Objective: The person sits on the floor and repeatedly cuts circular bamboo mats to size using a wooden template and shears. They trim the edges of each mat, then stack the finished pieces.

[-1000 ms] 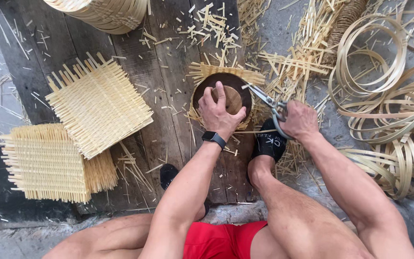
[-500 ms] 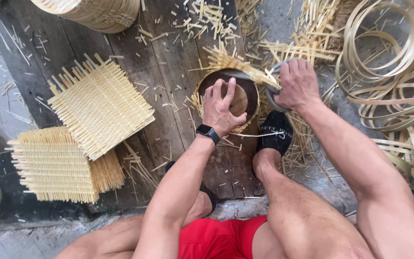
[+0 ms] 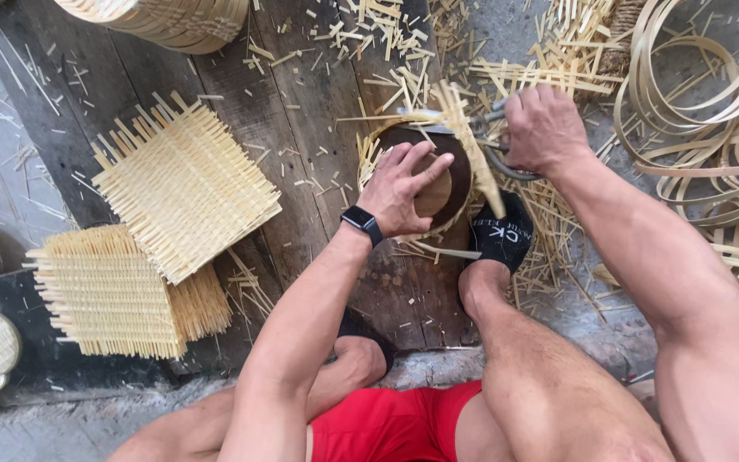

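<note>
Left hand: the left hand [image 3: 404,190] lies flat, fingers spread wide, palm pressing down on the round wooden form [image 3: 440,184]; it grips nothing, only holds it down.
Right hand: the right hand [image 3: 542,128] is closed in a fist around the handles of the metal shears [image 3: 493,154], just beside the form's far right edge.
Round wooden form: dark, circular, sitting on the wooden plank floor [image 3: 301,111] near its right edge, with a woven bamboo mat [image 3: 464,137] caught under it, pale strip ends sticking out all round.
Foot: a black sock [image 3: 502,235] is planted against the form's near right side.
Wrist: a black smartwatch [image 3: 363,224] on the left arm.
Left of the planks: two square woven bamboo mats [image 3: 183,184], one overlapping the other.
Right side: coiled bamboo hoops [image 3: 703,103] piled past the planks.
Far edge: a stack of round baskets [image 3: 173,17].
Scattered: bamboo offcuts [image 3: 369,26] all over the boards.
</note>
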Action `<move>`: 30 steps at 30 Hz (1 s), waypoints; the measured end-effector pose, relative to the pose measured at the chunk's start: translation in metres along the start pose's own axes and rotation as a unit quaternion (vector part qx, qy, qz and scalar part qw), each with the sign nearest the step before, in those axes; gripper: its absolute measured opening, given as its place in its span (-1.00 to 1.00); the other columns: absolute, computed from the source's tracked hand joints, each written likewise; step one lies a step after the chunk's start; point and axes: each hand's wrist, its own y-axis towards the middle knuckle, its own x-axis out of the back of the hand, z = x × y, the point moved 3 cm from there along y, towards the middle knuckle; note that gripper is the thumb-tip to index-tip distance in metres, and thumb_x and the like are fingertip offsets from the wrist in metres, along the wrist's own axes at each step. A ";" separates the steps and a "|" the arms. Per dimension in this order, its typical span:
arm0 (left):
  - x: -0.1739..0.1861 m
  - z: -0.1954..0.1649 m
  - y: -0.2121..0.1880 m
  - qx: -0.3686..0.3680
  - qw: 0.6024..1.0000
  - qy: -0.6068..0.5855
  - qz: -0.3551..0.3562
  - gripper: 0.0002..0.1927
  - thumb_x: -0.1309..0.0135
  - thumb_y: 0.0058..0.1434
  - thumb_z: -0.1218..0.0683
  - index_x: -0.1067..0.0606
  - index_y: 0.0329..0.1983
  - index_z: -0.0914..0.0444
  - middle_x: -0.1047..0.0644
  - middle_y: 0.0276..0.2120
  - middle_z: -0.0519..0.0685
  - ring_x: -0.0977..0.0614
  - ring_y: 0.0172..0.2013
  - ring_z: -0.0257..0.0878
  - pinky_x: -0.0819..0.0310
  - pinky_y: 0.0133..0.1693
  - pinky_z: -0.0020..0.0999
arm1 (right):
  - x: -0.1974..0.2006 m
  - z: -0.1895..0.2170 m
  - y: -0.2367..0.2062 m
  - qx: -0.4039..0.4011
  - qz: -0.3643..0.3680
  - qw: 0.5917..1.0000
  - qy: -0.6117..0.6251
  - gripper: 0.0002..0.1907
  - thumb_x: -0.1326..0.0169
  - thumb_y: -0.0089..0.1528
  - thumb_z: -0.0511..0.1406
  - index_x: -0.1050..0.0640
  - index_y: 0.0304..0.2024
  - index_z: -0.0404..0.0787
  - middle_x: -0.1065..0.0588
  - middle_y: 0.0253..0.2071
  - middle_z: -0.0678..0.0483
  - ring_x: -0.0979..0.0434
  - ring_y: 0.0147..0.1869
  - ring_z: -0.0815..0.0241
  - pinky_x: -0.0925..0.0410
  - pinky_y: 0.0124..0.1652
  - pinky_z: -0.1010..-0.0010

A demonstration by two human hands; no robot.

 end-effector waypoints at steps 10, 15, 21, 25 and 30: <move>-0.014 -0.038 -0.005 0.314 0.934 0.039 -0.165 0.05 -0.47 -0.14 -0.26 -0.28 0.39 0.11 -0.22 0.28 0.27 -0.19 0.31 0.24 -0.07 0.24 0.25 | 0.002 -0.040 -0.028 -0.063 0.012 0.992 0.105 -0.44 -0.14 0.17 0.09 -0.53 -0.33 -0.32 -0.42 -0.42 -0.04 -0.43 -0.34 0.11 -0.42 -0.32 0.28; -0.020 -0.019 -0.002 0.177 0.975 0.062 -0.118 0.07 -0.48 -0.19 -0.18 -0.27 0.42 0.06 -0.25 0.27 0.22 -0.23 0.32 0.18 -0.10 0.32 0.18 | 0.007 -0.007 -0.022 -0.033 -0.003 0.996 0.078 -0.57 -0.15 0.09 -0.08 -0.56 -0.27 -0.34 -0.46 -0.38 -0.09 -0.50 -0.28 0.04 -0.44 -0.24 0.27; -0.019 -0.031 -0.019 0.200 0.943 0.063 -0.259 0.14 -0.50 -0.25 -0.19 -0.22 0.41 0.08 -0.19 0.34 0.30 -0.21 0.34 0.19 -0.03 0.32 0.25 | -0.004 -0.011 -0.029 -0.059 0.061 0.988 0.132 -0.73 -0.04 0.30 -0.18 -0.56 -0.25 -0.29 -0.51 -0.31 -0.11 -0.54 -0.21 0.02 -0.45 -0.23 0.20; -0.029 -0.029 -0.015 0.320 0.890 -0.009 -0.325 0.17 -0.50 -0.19 -0.21 -0.19 0.42 0.25 -0.19 0.31 0.28 -0.22 0.30 0.23 -0.10 0.30 0.23 | 0.009 -0.015 -0.033 -0.029 -0.111 0.992 0.050 -0.59 -0.11 0.11 -0.05 -0.55 -0.35 -0.31 -0.48 -0.41 -0.06 -0.48 -0.35 0.10 -0.43 -0.36 0.33; -0.029 -0.020 -0.011 0.245 0.928 -0.010 -0.279 0.05 -0.44 -0.16 -0.10 -0.25 0.38 0.33 -0.25 0.29 0.25 -0.27 0.27 0.24 -0.21 0.32 0.13 | 0.000 0.001 -0.020 -0.039 -0.122 0.991 0.038 -0.65 -0.04 0.18 -0.09 -0.51 -0.40 -0.28 -0.45 -0.48 -0.03 -0.44 -0.42 0.14 -0.44 -0.34 0.35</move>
